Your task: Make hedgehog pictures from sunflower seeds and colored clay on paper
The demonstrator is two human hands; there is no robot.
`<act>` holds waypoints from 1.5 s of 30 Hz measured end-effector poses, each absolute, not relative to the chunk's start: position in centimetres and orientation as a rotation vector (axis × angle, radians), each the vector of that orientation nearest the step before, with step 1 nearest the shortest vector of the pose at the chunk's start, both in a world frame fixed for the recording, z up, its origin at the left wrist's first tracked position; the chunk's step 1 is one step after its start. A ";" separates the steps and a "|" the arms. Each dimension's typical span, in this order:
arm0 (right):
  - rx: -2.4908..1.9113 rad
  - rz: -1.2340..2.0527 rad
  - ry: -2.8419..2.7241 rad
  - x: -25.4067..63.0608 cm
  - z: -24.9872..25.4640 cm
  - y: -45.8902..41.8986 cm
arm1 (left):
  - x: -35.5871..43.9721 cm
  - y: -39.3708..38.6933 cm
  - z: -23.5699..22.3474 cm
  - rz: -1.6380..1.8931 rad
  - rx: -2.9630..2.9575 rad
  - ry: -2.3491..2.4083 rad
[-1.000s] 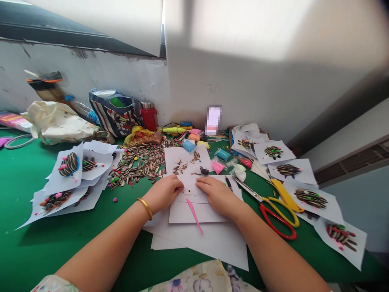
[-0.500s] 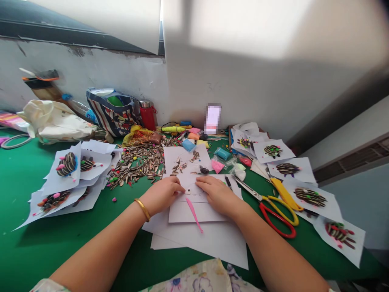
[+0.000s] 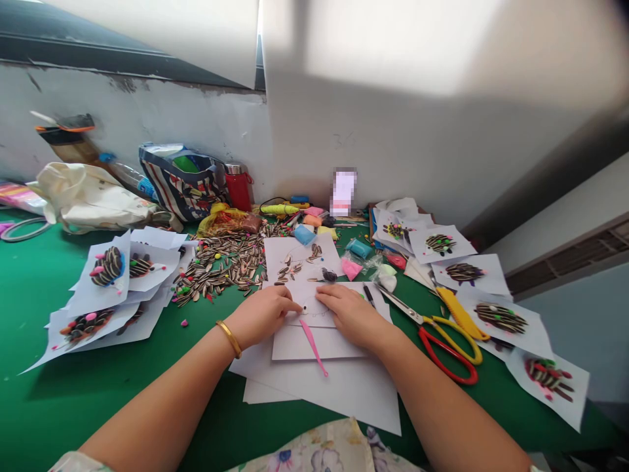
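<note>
My left hand [image 3: 265, 313] rests on a white sheet [image 3: 322, 294]. Its index finger reaches out to a spot right beside a small black dot [image 3: 304, 307], and its other fingers are partly tucked and hidden. Whether anything tiny lies under that fingertip I cannot make out. Flat on the same sheet, my right hand [image 3: 351, 316] has its fingers stretched out and holds nothing. A faint pencil outline runs between the hands around the dot. Just below them lies a pink modelling tool [image 3: 313, 346].
Sunflower seeds [image 3: 230, 259] are heaped at back left. Scissors [image 3: 427, 321], a yellow utility knife [image 3: 462, 313] and a black pen [image 3: 369, 295] lie at right. Clay packets [image 3: 352, 268] sit behind. Seed-covered pictures [image 3: 108, 267] flank both sides. A phone [image 3: 343, 191] leans on the wall.
The left index finger has stretched slightly right towards the black dot, from a more closed pose of finger and thumb. My right hand has stayed put.
</note>
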State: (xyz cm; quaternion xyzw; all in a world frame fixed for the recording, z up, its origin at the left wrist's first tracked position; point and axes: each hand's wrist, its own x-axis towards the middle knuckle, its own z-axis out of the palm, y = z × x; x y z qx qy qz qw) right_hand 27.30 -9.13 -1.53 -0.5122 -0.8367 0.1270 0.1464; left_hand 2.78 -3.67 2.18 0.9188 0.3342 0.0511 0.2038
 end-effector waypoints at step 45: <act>-1.357 0.344 -2.303 27.3 -1.0 -8.8 | 3.2 -3.3 -0.8 0.229 2.655 0.743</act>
